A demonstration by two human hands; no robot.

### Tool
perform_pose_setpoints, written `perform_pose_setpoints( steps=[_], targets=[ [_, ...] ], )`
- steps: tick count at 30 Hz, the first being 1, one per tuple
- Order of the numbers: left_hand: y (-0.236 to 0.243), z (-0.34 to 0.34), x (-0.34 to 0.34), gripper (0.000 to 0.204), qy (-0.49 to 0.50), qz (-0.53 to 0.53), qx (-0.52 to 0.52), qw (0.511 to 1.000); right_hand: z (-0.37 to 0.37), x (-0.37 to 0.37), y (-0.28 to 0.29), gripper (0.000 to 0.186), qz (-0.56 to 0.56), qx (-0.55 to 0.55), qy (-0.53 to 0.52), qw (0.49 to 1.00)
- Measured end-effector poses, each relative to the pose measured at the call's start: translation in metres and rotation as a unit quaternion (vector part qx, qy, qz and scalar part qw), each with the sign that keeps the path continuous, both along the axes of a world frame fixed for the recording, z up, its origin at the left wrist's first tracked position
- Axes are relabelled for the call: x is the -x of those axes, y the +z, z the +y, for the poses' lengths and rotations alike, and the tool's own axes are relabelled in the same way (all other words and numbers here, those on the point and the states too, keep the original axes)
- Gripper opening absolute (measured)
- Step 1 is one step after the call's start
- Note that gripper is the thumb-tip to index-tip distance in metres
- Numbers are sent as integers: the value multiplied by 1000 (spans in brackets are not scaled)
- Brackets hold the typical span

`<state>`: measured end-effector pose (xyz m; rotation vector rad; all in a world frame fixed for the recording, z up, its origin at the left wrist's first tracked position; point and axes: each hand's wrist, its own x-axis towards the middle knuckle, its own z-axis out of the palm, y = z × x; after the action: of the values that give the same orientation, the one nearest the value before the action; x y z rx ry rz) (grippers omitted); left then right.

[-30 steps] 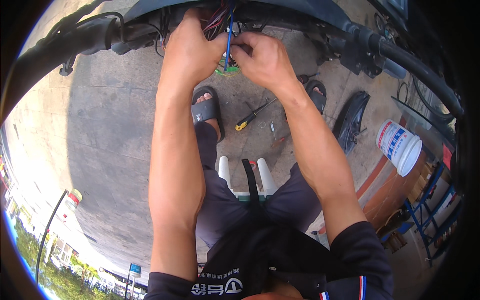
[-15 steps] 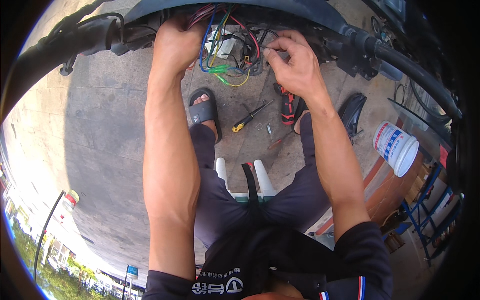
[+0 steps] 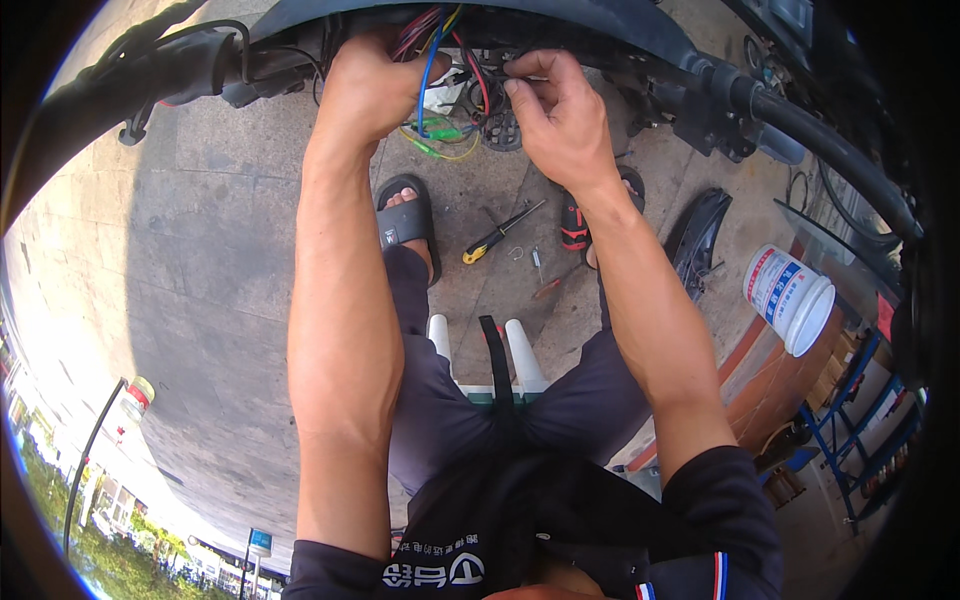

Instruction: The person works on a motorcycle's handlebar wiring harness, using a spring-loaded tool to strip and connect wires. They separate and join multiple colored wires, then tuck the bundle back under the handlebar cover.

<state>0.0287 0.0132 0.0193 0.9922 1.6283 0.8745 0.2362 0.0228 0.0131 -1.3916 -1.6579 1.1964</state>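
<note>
Under the dark curved body panel of a vehicle, a bundle of coloured wires (image 3: 418, 38) hangs down. My left hand (image 3: 372, 88) is closed around the bundle, its thumb reaching right beside a blue wire (image 3: 428, 85); its other fingers are mostly hidden. My right hand (image 3: 565, 120) is just right of the wires, thumb and forefinger brought together near dark wiring. What sits between those fingertips is too small to name. Green connectors (image 3: 440, 132) with a yellow wire dangle below and between my hands. Behind them is a whitish piece (image 3: 445, 95).
On the paved ground lie a yellow-black screwdriver (image 3: 490, 243), small metal parts and a red-black power tool (image 3: 574, 225) near my right foot. A black plastic part (image 3: 698, 240) and a white bucket (image 3: 790, 300) are at right. Handlebars (image 3: 160, 85) extend along the top.
My right hand has moved left and slightly up, closer to the bundle. My left hand has shifted a little right, its thumb now showing. The blue wire and green connectors have swung.
</note>
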Motion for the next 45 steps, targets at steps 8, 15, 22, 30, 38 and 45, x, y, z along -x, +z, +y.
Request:
perform_pose_setpoints(
  steps=[8,15,22,30,38,45],
  targets=[
    [1,1,-7,40,27,7,-56,998,2,15,-10,20,-14,9,-7,1000],
    [6,1,-8,37,12,-17,-38,999,-5,29,-29,18,98,91,29,991],
    [3,2,-8,36,5,-41,-45,998,-17,37,-25,23,102,22,33,994],
    [6,2,-5,39,-10,-38,-6,999,-14,48,-8,32,148,93,-64,983],
    [1,1,-2,44,-36,-21,-30,999,3,35,7,25,306,236,-88,918],
    [1,2,-3,43,-11,-39,-5,999,-1,29,10,33,-16,62,10,998]
  ],
)
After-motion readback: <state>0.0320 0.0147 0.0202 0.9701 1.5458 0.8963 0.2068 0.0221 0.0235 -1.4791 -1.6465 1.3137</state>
